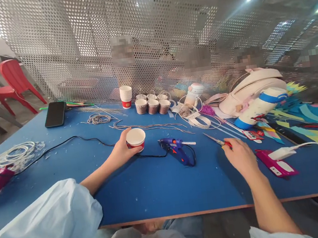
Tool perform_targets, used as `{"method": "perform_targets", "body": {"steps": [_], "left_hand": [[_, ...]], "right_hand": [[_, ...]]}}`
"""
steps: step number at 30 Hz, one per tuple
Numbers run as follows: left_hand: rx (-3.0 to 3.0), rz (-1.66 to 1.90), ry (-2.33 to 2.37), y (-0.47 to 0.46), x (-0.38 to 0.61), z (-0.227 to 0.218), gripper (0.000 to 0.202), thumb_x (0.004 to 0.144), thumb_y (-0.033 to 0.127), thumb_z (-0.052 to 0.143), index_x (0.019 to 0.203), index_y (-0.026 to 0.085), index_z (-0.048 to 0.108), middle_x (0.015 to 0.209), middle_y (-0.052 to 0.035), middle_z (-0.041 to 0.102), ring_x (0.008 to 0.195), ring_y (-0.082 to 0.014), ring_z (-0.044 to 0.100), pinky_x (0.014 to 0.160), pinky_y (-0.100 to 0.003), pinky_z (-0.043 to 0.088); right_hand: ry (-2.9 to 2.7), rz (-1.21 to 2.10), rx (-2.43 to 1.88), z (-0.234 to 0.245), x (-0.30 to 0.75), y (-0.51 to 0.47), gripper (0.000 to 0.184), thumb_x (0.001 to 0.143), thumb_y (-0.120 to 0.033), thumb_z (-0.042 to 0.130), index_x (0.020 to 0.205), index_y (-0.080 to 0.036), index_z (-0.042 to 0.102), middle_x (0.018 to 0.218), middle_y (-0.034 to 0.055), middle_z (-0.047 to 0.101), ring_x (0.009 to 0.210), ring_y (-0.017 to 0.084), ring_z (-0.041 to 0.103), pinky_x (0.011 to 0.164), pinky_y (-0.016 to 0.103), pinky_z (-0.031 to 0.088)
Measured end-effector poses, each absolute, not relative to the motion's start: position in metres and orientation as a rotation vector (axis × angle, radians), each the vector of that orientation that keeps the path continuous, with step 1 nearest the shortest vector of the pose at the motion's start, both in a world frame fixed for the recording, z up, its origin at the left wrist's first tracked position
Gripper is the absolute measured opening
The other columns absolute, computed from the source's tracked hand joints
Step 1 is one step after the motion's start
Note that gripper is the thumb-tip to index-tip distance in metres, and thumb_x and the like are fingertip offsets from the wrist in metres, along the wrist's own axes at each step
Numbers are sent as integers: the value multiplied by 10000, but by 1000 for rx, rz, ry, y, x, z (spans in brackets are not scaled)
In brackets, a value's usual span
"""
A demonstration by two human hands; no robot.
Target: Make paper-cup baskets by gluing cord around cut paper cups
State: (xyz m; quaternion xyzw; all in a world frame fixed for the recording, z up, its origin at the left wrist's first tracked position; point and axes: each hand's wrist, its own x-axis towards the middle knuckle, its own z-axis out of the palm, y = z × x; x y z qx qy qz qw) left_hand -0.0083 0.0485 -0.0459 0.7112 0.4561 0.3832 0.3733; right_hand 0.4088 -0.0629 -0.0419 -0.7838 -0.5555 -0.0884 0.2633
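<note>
My left hand [121,150] is wrapped round a small paper cup [135,137], white inside with a red base, standing on the blue table [156,185]. My right hand [238,154] rests on the table further right, its fingers closed on the red handles of a pair of scissors [217,140] whose blades point left. Between my hands lies a blue glue gun [177,149] with a white glue stick at its back and a black cord trailing left.
At the back stand a stack of paper cups [126,96] and several twine-covered cups [153,105]. A black phone [55,114], twine coils [98,119], a white bag [250,89], coloured paper [314,118] and pink power strips [276,163] lie around. A perforated metal screen [79,47] stands behind.
</note>
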Motion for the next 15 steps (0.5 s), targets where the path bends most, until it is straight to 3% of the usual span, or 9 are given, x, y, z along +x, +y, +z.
{"method": "perform_targets", "body": {"steps": [3,7,10,13,15], "left_hand": [[1790,1038,1146,49,-11,-44,833,683,386,743,1398,235,346,1425,-117,479,1284,-286,498,1079,-424,383],[1744,1079,1156,50,-17,-42,836,671,378,751,1388,210,355,1402,-131,497,1280,-283,501,1069,-410,396],[1700,1119,1165,50,-24,-41,841,668,370,756,1388,213,350,1384,-130,506,1256,-282,521,1060,-419,409],[1670,1147,1185,49,-32,-39,844,663,360,757,1385,210,348,1378,-135,502,1242,-285,530,1062,-436,408],[1654,1155,1192,48,-34,-37,838,663,351,754,1384,210,349,1381,-135,497,1247,-287,523,1062,-438,409]], "right_hand": [[-1432,-271,-2309,-63,441,-68,249,760,-238,472,863,-166,687,937,199,698,868,357,639,788,495,473],[-1401,-281,-2421,-79,459,-69,286,788,-274,481,945,-162,692,971,199,699,865,349,648,753,449,473],[-1373,-229,-2476,-77,471,-64,270,753,-315,535,934,-178,681,878,190,700,781,365,655,667,446,454],[-1334,-135,-2504,-66,484,-57,126,661,-323,624,755,-239,635,707,131,671,655,337,644,596,418,417],[-1280,-70,-2516,-59,488,-54,164,569,-335,694,609,-269,549,579,81,615,549,304,608,550,402,395]]}}
